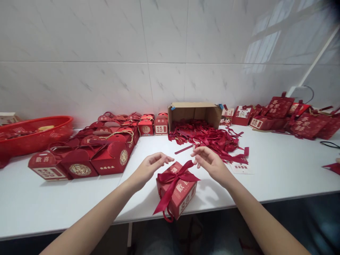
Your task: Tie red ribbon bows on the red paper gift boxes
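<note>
A red gift box (183,193) with pale lettering stands at the table's front edge, turned at an angle. Tied over its top is a dark red ribbon bow (175,177), one tail hanging towards me. A twisted red cord (168,216) loops out at its near side. My left hand (152,166) hovers just left of the box, fingers stretched out and holding nothing. On the other side my right hand (211,163) is held above the box's right corner, fingers curved and apart, close to the bow's upper tail. Whether a fingertip touches that tail, I cannot tell.
Rows of finished red boxes (106,159) stand at the left, beside a red plastic basket (53,129). A cardboard carton (195,105) lies on its side at the back, loose red ribbons (212,138) spilling out. Red bags (281,109) are grouped at the right.
</note>
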Action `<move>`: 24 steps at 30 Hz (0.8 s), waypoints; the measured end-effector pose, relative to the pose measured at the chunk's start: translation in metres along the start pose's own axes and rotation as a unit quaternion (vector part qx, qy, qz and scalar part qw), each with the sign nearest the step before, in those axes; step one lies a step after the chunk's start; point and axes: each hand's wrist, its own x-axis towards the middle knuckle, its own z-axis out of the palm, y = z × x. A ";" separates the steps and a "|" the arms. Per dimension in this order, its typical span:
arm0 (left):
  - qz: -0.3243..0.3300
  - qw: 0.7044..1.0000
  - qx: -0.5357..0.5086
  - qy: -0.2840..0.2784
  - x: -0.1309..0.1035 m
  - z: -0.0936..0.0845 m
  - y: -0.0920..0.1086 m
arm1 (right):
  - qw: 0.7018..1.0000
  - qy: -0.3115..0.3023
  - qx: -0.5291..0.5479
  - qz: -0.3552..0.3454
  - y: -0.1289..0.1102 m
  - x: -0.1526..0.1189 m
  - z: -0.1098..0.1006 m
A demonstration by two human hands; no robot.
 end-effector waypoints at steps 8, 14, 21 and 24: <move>-0.100 0.995 -0.002 0.019 -0.010 -0.010 -0.027 | 0.962 -0.228 -0.145 0.045 0.021 -0.026 0.001; -0.140 0.973 -0.154 0.105 -0.027 0.008 -0.037 | 0.984 -0.105 -0.140 0.043 0.024 -0.044 0.032; -0.104 0.968 -0.214 0.077 -0.023 0.031 -0.035 | 0.975 -0.182 -0.123 0.012 0.019 -0.057 0.014; -0.077 0.987 -0.138 -0.018 -0.025 0.041 -0.026 | 0.978 -0.190 -0.078 0.019 0.022 -0.067 -0.002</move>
